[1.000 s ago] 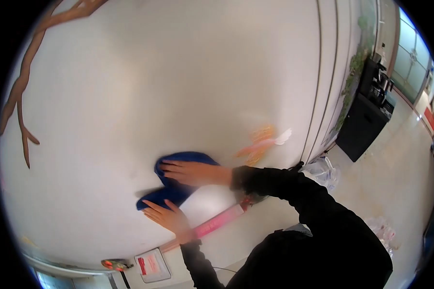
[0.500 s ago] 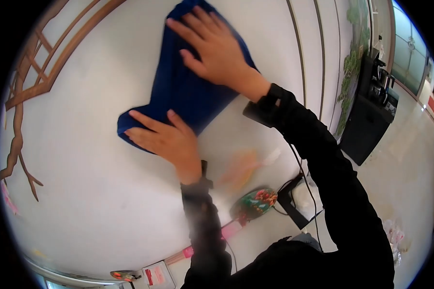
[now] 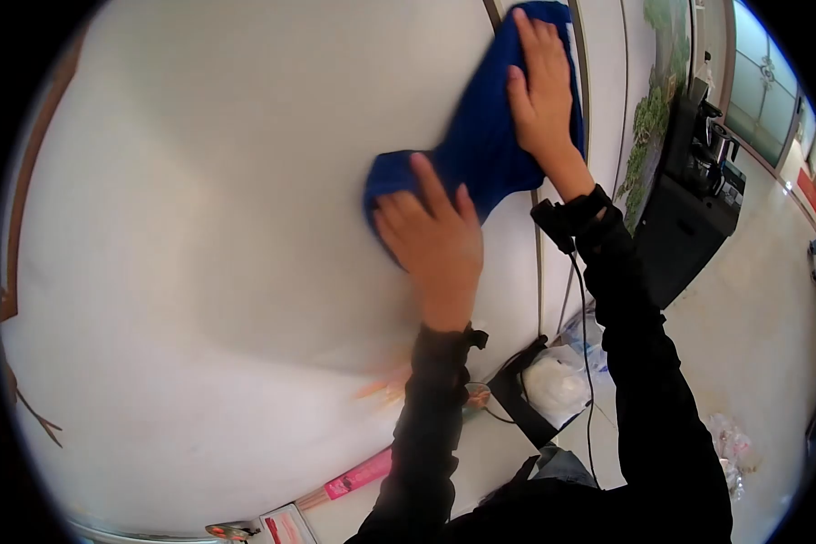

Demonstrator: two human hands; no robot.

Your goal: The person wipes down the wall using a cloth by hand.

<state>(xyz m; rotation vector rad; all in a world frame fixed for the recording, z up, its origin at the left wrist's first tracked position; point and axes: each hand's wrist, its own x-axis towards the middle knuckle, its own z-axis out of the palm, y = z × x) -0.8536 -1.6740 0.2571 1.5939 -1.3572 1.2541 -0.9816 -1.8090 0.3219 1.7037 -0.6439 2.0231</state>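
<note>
A dark blue cloth (image 3: pixel 485 127) lies spread against the pale wall (image 3: pixel 245 199), its upper right part reaching the dark vertical strips. My right hand (image 3: pixel 544 95) presses flat on the cloth's upper part, fingers stretched upward and thumb apart. Lower and to the left, my left hand (image 3: pixel 433 240) rests on the cloth's lower left end with its fingers spread, slightly blurred. Both palms face the wall, so whatever lies under them is hidden. Black sleeves cover both arms, and a small black device with a cable sits at the right wrist.
Brown wooden trim (image 3: pixel 32 181) runs along the left side. At the right stand a black cabinet (image 3: pixel 689 236) with a coffee pot on it and a wall picture of green leaves (image 3: pixel 648 122). Below are a pink packet (image 3: pixel 361 473) and a bin with a white bag (image 3: pixel 555 385).
Both hands have moved right across the wall, carrying the blue cloth with them as far as the dark strips. The wooden trim now shows less, farther to the left.
</note>
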